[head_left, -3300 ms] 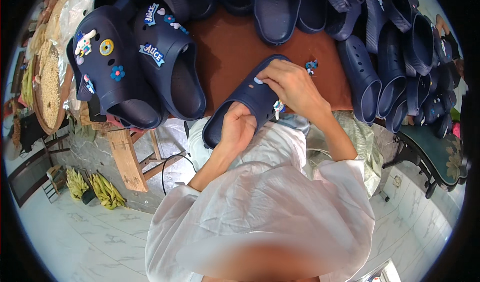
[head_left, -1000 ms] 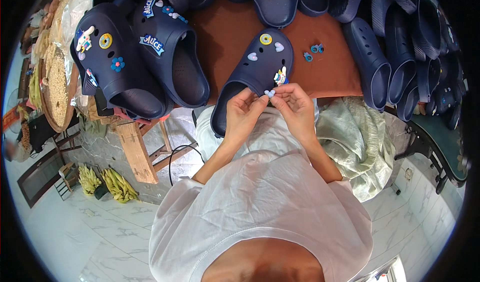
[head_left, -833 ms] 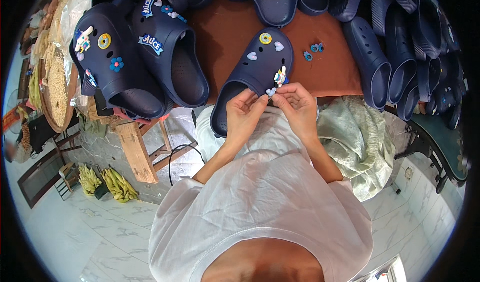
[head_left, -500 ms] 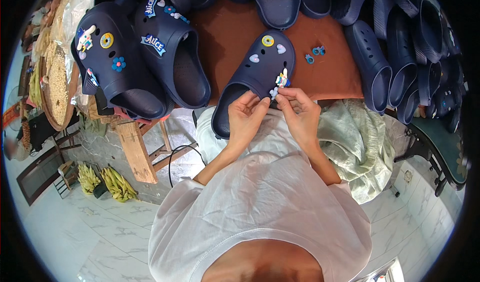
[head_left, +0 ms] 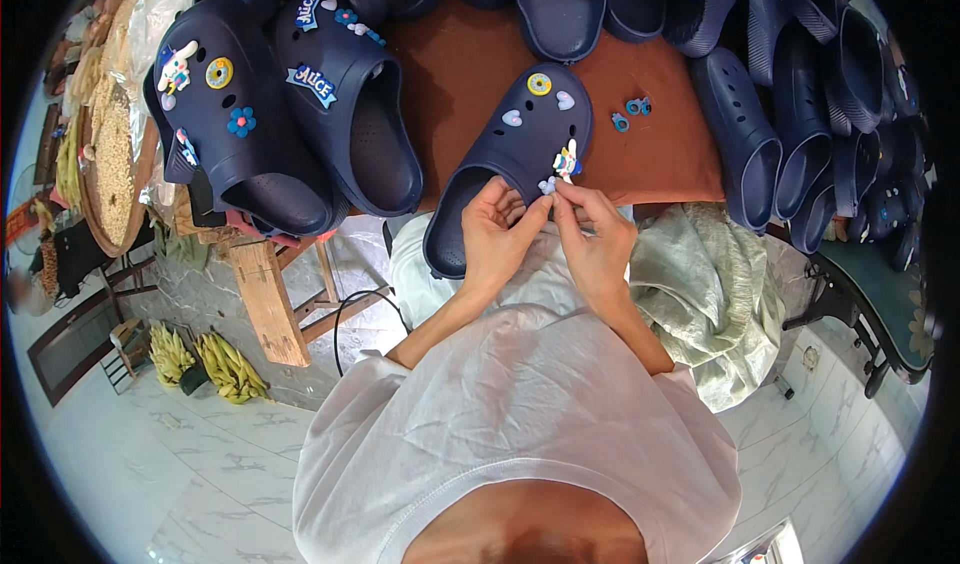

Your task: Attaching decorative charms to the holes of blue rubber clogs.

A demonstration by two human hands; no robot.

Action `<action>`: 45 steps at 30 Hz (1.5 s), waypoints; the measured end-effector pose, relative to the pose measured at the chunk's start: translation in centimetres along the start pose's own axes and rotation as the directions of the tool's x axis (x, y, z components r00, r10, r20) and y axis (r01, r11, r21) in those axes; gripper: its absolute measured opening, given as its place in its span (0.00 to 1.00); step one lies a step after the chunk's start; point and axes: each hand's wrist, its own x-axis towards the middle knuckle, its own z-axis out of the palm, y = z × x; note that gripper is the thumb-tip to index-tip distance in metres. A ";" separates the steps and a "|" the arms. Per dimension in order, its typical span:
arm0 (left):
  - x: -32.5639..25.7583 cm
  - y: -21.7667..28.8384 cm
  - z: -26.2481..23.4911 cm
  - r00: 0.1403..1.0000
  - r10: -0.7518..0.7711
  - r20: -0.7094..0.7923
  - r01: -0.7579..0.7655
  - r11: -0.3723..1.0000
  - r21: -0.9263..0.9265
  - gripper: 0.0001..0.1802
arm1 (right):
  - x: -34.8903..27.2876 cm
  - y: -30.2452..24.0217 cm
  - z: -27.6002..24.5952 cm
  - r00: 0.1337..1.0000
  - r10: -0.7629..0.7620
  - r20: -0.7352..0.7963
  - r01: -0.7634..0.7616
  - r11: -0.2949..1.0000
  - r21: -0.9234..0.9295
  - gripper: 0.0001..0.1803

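A dark blue clog [head_left: 515, 139] lies tilted on the front edge of a brown cushion, its toe pointing away from me. On its upper are a yellow ring charm [head_left: 539, 85], two pale heart charms and a white character charm [head_left: 567, 161]. My left hand [head_left: 496, 239] is closed on the clog's side at the opening, its thumb reaching toward the right hand. Thumb and fingers of my right hand [head_left: 598, 242] pinch a small pale blue charm [head_left: 547, 185] against the clog's lower right side. The charm's back is hidden.
Loose blue charms [head_left: 637, 106] lie on the brown cushion [head_left: 660, 159] right of the clog. Two decorated clogs [head_left: 240, 154] stand at left; many plain ones crowd the back and right. A wooden stool [head_left: 270, 304] stands at lower left, pale cloth [head_left: 705, 304] at right.
The view has shifted slightly. My right fingers have closed in a little nearer the pale blue charm, while my left hand keeps its hold on the clog.
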 end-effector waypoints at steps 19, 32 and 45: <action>1.3 -0.7 0.4 0.995 0.096 -0.010 -0.093 0.982 0.167 0.19 | 0.5 0.1 -1.7 0.983 -0.002 0.185 -0.011 0.998 0.068 0.15; 1.3 0.3 -0.9 0.998 -0.031 0.063 0.026 0.996 0.087 0.22 | 10.3 4.9 -6.7 0.988 -0.144 -0.051 0.116 0.926 -0.360 0.12; 3.4 1.4 -1.9 0.938 -0.346 0.021 0.270 0.692 -0.669 0.26 | 11.5 5.5 -7.3 0.988 -0.135 0.080 0.157 0.845 -0.511 0.10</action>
